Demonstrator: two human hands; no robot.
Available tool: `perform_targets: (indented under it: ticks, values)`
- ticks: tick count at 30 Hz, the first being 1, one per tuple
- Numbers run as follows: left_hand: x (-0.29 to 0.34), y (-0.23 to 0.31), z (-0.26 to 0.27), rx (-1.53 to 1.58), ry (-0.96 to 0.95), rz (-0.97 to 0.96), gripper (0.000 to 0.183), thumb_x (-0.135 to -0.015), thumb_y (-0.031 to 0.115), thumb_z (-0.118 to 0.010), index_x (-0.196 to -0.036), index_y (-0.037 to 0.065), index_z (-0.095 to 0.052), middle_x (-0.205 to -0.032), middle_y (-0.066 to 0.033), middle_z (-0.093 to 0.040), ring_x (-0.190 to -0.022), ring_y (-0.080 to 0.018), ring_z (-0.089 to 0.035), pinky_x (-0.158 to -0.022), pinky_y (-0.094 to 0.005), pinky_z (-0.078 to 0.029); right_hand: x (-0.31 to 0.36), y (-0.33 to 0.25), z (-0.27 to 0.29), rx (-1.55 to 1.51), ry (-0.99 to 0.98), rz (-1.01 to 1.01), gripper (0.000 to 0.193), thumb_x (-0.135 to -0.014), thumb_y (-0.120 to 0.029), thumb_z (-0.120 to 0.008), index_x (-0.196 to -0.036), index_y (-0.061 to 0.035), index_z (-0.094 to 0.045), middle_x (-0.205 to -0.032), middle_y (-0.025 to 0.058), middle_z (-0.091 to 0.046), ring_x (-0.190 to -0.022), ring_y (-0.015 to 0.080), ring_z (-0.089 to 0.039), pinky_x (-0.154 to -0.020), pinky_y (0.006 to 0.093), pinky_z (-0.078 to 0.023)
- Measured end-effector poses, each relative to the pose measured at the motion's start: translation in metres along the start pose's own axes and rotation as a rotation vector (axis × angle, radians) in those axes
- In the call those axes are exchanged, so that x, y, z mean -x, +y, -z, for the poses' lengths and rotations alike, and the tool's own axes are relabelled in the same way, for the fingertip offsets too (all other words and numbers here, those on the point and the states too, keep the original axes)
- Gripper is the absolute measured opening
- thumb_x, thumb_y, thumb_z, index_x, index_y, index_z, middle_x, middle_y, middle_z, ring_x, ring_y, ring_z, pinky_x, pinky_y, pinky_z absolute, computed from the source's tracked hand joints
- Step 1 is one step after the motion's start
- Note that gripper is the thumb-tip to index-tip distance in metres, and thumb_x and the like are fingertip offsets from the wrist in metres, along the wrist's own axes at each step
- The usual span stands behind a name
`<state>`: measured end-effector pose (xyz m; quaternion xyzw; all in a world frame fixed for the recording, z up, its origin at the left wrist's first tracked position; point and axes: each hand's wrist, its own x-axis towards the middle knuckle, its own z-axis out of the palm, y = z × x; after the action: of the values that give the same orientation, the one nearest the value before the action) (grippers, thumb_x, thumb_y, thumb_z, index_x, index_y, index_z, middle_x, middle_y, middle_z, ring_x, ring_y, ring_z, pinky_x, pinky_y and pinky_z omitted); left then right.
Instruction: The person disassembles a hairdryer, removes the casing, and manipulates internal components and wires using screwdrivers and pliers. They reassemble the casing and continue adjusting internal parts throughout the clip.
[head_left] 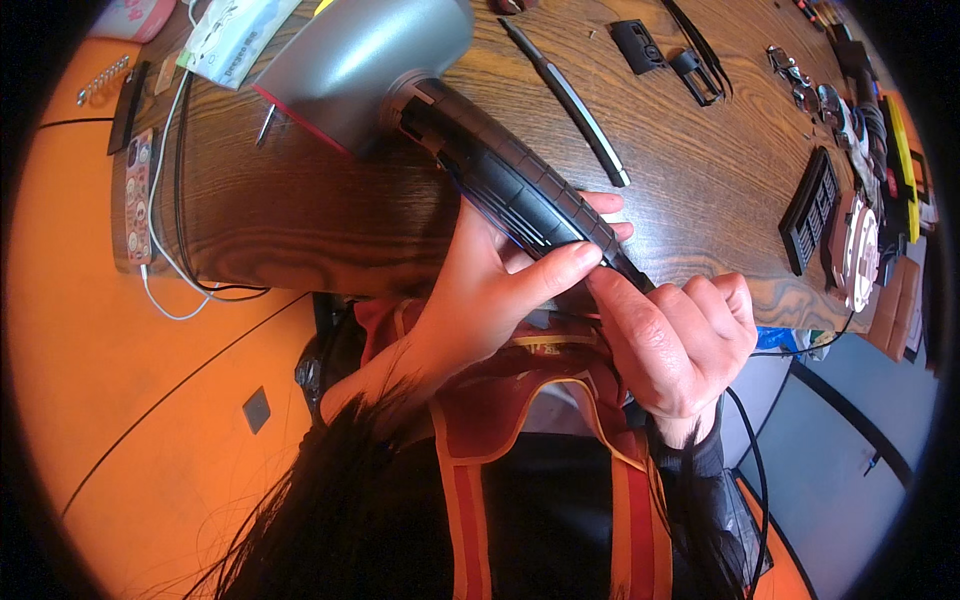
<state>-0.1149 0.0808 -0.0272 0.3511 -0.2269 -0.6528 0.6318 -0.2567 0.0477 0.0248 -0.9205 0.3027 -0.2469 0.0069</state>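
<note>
A hair dryer (385, 55) with a grey barrel and a black handle lies slantwise, its barrel at the upper left over the table. Dark inner parts and thin wires show along the handle. My left hand (485, 295) is wrapped round the handle from below, with the thumb on top near its lower end. Curled fingers of my right hand (680, 345) close on that lower end, and what lies inside the fist is partly hidden. Beyond the handle lies a long, narrow black and silver strip (572, 105), apart from both hands.
Small black plastic parts (638, 46) and dark curved strips (708, 50) lie on the wooden table (300, 215) farther back. At right are a black slatted piece (810, 210) and a round pale object (855, 250). A white cable (165, 215) hangs over the left edge.
</note>
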Motion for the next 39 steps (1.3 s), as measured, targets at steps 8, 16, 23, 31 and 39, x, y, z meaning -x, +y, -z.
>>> perform_targets:
  ticks: [8, 16, 23, 31, 39]
  values:
    - [-0.001, -0.006, 0.012, 0.186, -0.162, -0.020, 0.050, -0.071, 0.008, -0.051, -0.117, -0.005, -0.038, -0.114, -0.0251, -0.050, -0.104, -0.0372, -0.053, -0.092, -0.0463, -0.041, 0.001, 0.000, 0.002, -0.048, 0.016, -0.037, 0.026, -0.057, -0.001, -0.074, -0.081, -0.0075, -0.065, -0.050, -0.0041, -0.040, -0.044, 0.0106, -0.034, -0.048, 0.0255, -0.024]
    - [0.003, -0.005, 0.010, -0.012, -0.164, -0.008, 0.062, -0.077, 0.005, -0.053, -0.129, 0.002, -0.021, -0.117, -0.0233, -0.048, -0.107, -0.0310, -0.051, -0.092, -0.0411, -0.041, 0.003, 0.007, 0.001, -0.293, 0.076, -0.210, 0.017, -0.060, 0.005, -0.070, -0.075, -0.0009, -0.063, -0.060, 0.0038, -0.058, -0.046, 0.0117, -0.039, -0.051, 0.0251, -0.030]
    - [0.001, -0.007, 0.007, -0.005, -0.145, -0.074, 0.063, -0.077, 0.006, -0.059, -0.128, 0.004, -0.022, -0.114, -0.0219, -0.050, -0.107, -0.0264, -0.052, -0.092, -0.0375, -0.041, 0.007, 0.012, 0.001, -0.453, 0.087, -0.325, 0.012, -0.064, -0.003, -0.071, -0.072, -0.0064, -0.063, -0.062, -0.0006, -0.061, -0.047, 0.0099, -0.045, -0.066, 0.0298, -0.039]
    - [-0.001, -0.007, 0.007, -0.019, -0.155, -0.073, 0.060, -0.077, 0.008, -0.060, -0.126, 0.005, -0.025, -0.114, -0.0221, -0.050, -0.108, -0.0266, -0.051, -0.092, -0.0384, -0.042, 0.010, 0.011, -0.008, -0.582, 0.181, -0.348, 0.011, -0.068, 0.003, -0.067, -0.076, -0.0008, -0.060, -0.059, 0.0037, -0.059, -0.045, 0.0109, -0.049, -0.082, 0.0377, -0.050]
    - [0.004, -0.005, 0.008, 0.114, -0.199, -0.013, 0.055, -0.089, 0.014, -0.047, -0.134, 0.010, -0.016, -0.122, -0.0260, -0.043, -0.114, -0.0330, -0.046, -0.094, -0.0452, -0.040, 0.012, 0.006, -0.003, -0.611, 0.149, -0.495, 0.013, -0.067, 0.004, -0.068, -0.076, 0.0000, -0.060, -0.061, 0.0058, -0.058, -0.043, 0.0097, -0.043, -0.044, 0.0222, -0.037]
